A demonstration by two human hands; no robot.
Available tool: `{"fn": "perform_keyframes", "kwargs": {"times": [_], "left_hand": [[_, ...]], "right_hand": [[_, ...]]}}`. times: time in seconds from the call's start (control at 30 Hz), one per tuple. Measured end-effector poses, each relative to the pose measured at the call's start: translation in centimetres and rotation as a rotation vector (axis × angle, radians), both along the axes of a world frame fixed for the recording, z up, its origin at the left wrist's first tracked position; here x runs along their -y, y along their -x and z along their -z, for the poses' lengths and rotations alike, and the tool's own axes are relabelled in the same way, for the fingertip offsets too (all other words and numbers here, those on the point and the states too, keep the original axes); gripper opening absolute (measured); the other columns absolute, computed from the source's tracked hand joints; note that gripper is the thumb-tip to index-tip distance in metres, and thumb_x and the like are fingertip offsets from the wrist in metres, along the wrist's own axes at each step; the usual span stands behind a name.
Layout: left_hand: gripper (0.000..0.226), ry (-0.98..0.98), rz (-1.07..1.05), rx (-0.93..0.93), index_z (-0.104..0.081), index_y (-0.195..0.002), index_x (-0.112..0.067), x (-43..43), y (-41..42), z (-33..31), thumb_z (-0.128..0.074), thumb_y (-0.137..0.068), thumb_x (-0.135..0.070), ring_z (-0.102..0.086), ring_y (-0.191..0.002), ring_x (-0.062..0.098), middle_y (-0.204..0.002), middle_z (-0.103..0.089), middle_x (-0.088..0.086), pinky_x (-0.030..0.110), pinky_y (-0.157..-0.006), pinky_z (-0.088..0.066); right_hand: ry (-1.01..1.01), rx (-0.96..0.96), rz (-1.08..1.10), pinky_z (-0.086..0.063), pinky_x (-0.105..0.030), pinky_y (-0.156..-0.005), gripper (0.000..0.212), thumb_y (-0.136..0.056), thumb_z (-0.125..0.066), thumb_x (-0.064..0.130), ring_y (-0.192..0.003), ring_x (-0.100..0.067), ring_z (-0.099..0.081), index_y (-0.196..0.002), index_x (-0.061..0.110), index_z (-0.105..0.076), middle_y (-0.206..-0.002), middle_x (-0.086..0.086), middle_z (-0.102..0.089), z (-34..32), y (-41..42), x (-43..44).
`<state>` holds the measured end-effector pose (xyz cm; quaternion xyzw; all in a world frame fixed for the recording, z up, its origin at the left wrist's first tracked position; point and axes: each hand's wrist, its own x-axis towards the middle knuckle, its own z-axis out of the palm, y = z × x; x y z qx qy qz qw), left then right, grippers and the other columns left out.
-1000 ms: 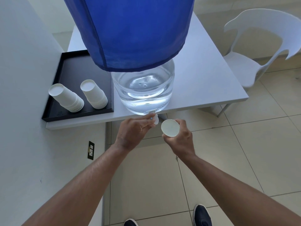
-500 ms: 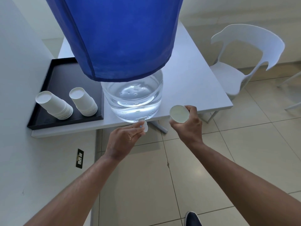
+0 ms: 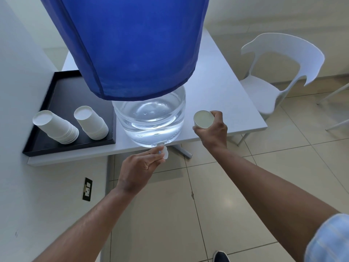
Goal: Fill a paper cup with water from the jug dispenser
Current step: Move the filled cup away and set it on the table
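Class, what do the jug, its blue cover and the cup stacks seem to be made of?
Jug: clear, glossy plastic, probably; water shows through.
Blue cover: thin fabric, matte, with a stitched hem and seam.
Cup stacks: white matte paper, likely; thin nested rims.

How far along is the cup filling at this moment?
Done: a paper cup is picked and held in the right hand, lifted off to the right of the tap; whether it holds water cannot be told. In hand: the left hand pinches the white tap at the base of the water jug. Left: nothing visible beyond releasing the tap, if the cup is full.
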<state>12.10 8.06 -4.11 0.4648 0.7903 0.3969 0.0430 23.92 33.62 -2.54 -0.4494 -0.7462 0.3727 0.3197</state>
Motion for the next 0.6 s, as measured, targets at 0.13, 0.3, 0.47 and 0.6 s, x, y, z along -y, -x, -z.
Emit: {"fn": "perform_keyframes", "kwargs": {"times": [0.13,0.3,0.47,0.6], "left_hand": [[0.026,0.004,0.001,-0.010,-0.085,-0.116,-0.032,0.0,0.0,0.1,-0.074,-0.094,-0.039,-0.069,-0.119,-0.008,-0.135,-0.065,-0.034,0.034,-0.093,-0.067],[0.021,0.014,0.016,0.003,-0.084,-0.117,-0.030,0.1,0.1,0.2,-0.083,-0.095,-0.029,-0.073,-0.120,-0.002,-0.136,-0.066,-0.031,0.037,-0.096,-0.067],[0.023,0.018,0.011,0.010,-0.085,-0.117,-0.029,0.0,0.1,0.1,-0.086,-0.095,-0.022,-0.073,-0.121,-0.002,-0.135,-0.068,-0.029,0.037,-0.097,-0.066],[0.023,0.017,0.015,0.008,-0.085,-0.117,-0.028,0.0,0.0,-0.1,-0.086,-0.095,-0.021,-0.073,-0.121,0.001,-0.135,-0.067,-0.028,0.039,-0.098,-0.066]], "right_hand": [[0.021,0.015,0.006,-0.046,-0.026,-0.078,0.071,-0.074,-0.090,0.026,-0.094,-0.025,-0.061,-0.131,0.014,-0.050,-0.104,-0.001,-0.065,0.7,0.5,-0.4],[0.024,0.035,0.006,-0.044,-0.025,-0.078,0.071,-0.074,-0.090,0.026,-0.093,-0.024,-0.060,-0.131,0.015,-0.050,-0.104,0.000,-0.063,1.4,0.7,-0.8],[0.011,0.047,-0.009,-0.044,-0.024,-0.077,0.072,-0.074,-0.091,0.027,-0.092,-0.022,-0.058,-0.132,0.015,-0.049,-0.104,0.002,-0.061,1.4,1.0,-1.4],[0.014,0.057,-0.020,-0.045,-0.025,-0.079,0.075,-0.074,-0.092,0.029,-0.095,-0.022,-0.059,-0.133,0.015,-0.049,-0.106,0.002,-0.059,1.3,1.4,-1.7]]}}
